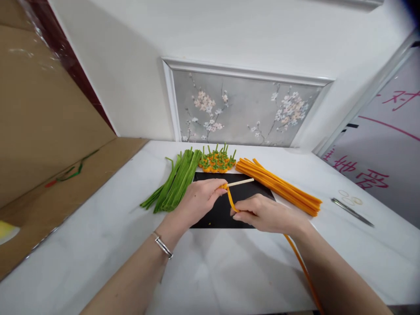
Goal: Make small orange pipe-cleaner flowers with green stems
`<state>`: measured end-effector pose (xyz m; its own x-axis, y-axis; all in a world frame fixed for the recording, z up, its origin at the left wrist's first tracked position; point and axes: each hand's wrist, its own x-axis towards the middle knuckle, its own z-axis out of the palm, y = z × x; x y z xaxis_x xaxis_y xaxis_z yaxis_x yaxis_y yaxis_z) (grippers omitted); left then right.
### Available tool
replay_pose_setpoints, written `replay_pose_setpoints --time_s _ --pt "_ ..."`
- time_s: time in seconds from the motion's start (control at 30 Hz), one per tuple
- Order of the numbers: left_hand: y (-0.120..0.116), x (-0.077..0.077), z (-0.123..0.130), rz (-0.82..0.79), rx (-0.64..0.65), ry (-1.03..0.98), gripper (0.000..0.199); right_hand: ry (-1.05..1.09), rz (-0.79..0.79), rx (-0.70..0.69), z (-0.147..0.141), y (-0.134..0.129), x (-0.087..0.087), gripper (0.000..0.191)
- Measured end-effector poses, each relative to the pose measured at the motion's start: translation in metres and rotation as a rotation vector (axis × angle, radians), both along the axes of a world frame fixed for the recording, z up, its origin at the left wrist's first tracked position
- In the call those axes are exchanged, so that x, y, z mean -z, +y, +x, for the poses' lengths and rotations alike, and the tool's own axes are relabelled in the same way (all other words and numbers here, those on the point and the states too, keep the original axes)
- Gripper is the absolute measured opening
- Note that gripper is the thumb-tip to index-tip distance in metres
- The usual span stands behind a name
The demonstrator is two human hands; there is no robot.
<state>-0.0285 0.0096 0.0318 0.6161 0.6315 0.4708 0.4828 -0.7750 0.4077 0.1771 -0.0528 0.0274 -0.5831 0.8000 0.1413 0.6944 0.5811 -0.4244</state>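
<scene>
My left hand [203, 194] pinches a thin pale wooden stick [241, 182] that points to the right. Around the stick, at my left fingertips, an orange pipe cleaner [231, 199] is coiled in a few turns. Its free length runs down into my right hand [259, 212], whose thumb and fingers are closed on it. Beyond the right wrist the orange strand trails down past the table's front edge. Both hands are above a black mat [216, 218]. The left end of the stick is hidden by my left fingers.
Green pipe cleaners [179, 179] lie in a bundle at left, orange pipe cleaners [278, 186] at right. Between them stand several small orange pumpkin-like pieces [216, 162] with green stems. Tweezers [352, 212] and clear rings [351, 199] lie far right. Cardboard [49, 109] borders the left side.
</scene>
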Motion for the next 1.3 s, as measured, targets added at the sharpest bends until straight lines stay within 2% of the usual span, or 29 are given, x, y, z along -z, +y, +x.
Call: replay_pose_setpoints --time_s 0.1,0.23,0.37,0.47,0.67,0.8,0.93,1.03,1.13,1.3 --pt "0.001 -0.001 -0.001 0.015 -0.023 0.045 0.017 -0.058 0.102 0.038 -0.004 -0.011 -0.013 0.034" --pt "0.001 0.002 -0.001 0.034 -0.023 0.113 0.015 -0.056 0.287 0.087 -0.007 -0.019 -0.025 0.033" --pt "-0.001 0.007 0.003 0.102 -0.004 0.183 0.015 0.006 0.407 0.138 -0.005 -0.014 -0.025 0.029" --pt "-0.004 0.008 0.007 0.148 0.04 0.249 0.014 0.118 0.442 0.154 -0.001 -0.005 -0.02 0.024" --pt "-0.016 0.004 0.012 0.173 0.14 0.287 0.011 0.289 0.42 0.229 0.009 0.012 -0.014 0.021" --pt "-0.023 -0.002 0.014 0.083 0.192 0.24 0.013 0.346 0.236 0.271 0.021 0.023 -0.007 0.025" --pt "-0.026 -0.007 0.012 -0.007 0.149 0.12 0.02 0.306 0.081 0.292 0.028 0.028 0.0 0.024" --pt "-0.025 -0.009 0.011 -0.053 0.166 0.058 0.032 0.249 0.014 0.269 0.026 0.024 0.003 0.025" --pt "-0.023 -0.009 0.01 -0.077 0.198 -0.014 0.031 0.225 0.019 0.243 0.021 0.018 0.003 0.027" --pt "-0.015 -0.009 0.008 -0.09 0.096 -0.085 0.025 0.189 0.052 0.079 0.011 0.012 0.0 0.025"
